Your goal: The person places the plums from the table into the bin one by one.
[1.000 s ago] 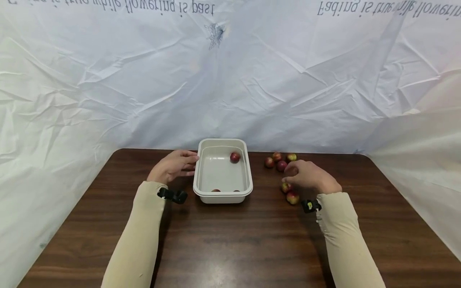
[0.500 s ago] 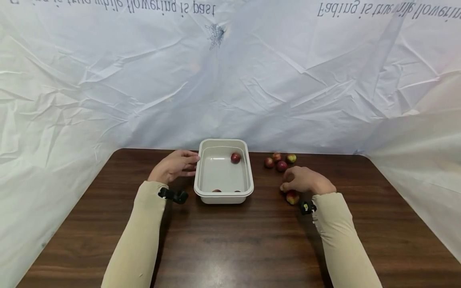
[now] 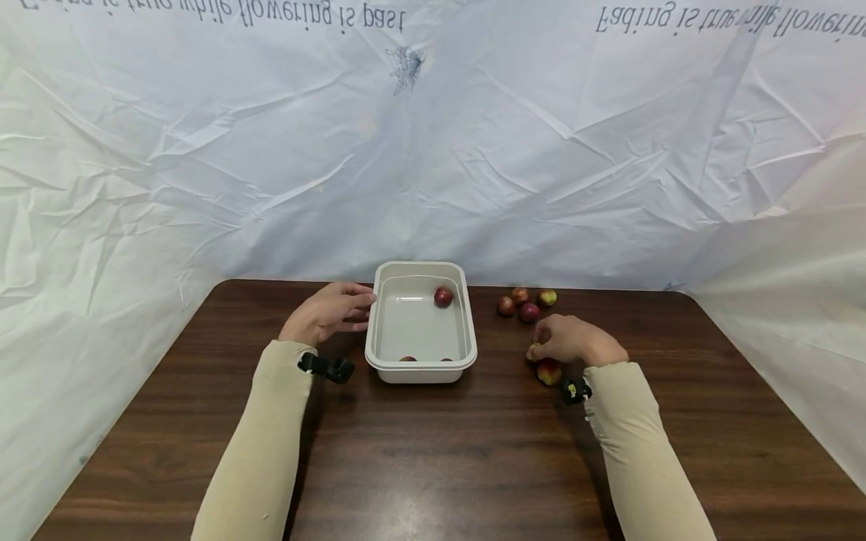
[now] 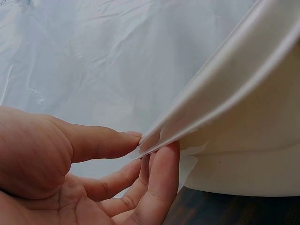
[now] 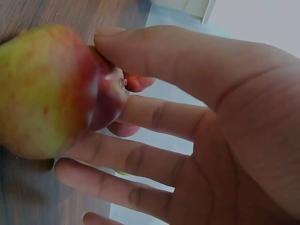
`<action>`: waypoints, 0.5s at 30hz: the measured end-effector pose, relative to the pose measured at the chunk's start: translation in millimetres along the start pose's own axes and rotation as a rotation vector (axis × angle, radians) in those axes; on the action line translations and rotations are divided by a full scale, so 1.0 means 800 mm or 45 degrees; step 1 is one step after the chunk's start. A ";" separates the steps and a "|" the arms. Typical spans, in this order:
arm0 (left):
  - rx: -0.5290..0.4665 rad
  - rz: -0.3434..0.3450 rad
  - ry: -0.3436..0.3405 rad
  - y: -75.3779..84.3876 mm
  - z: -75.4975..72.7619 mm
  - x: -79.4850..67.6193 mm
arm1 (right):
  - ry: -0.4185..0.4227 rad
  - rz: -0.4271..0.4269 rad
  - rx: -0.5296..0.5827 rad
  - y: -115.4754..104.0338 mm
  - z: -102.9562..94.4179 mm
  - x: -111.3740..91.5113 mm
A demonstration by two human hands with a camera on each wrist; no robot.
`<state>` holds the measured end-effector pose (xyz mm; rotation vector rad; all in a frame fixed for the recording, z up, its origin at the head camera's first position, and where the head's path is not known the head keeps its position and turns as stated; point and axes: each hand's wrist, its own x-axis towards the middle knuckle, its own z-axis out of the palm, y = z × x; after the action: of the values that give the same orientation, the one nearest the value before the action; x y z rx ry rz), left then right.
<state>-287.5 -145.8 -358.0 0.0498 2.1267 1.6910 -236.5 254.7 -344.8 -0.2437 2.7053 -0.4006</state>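
Note:
My left hand (image 3: 328,312) pinches the left rim of a pale plastic container (image 3: 421,366), thumb above and fingers below, plain in the left wrist view. A red apple (image 3: 443,297) lies at the container's far right; parts of two more show behind its front wall. My right hand (image 3: 575,340) is low over the table, right of the container. In the right wrist view its thumb and fingers hold a small dark red apple (image 5: 108,96), largely hidden in the head view. A yellow-red apple (image 3: 549,371) lies close beside it, on the near side.
Several small apples (image 3: 529,312) lie grouped on the dark wooden table (image 3: 433,451), beyond my right hand. A wrinkled white sheet (image 3: 433,165) with printed words hangs behind the table's far edge. Each wrist wears a small black camera.
My right hand has moved slightly nearer and leftward, down onto an apple, and its fingers have closed round it. My left hand stays on the container's rim.

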 end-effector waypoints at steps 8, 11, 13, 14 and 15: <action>-0.004 -0.008 0.003 0.000 0.001 0.000 | 0.008 0.001 0.015 0.000 0.000 0.000; -0.005 -0.005 0.000 0.001 0.001 -0.002 | 0.023 -0.026 0.008 0.000 -0.001 0.000; -0.006 -0.002 -0.002 0.001 0.001 -0.002 | 0.035 -0.045 0.001 -0.001 -0.002 0.000; -0.004 -0.001 -0.004 0.001 0.001 -0.003 | 0.043 -0.052 -0.004 -0.001 -0.002 0.001; -0.003 0.001 -0.007 0.001 0.001 -0.003 | 0.050 -0.057 -0.005 -0.001 -0.003 0.001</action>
<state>-285.6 -145.8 -356.6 0.0540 2.1209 1.6923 -237.9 254.4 -342.9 -0.3014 2.7435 -0.4172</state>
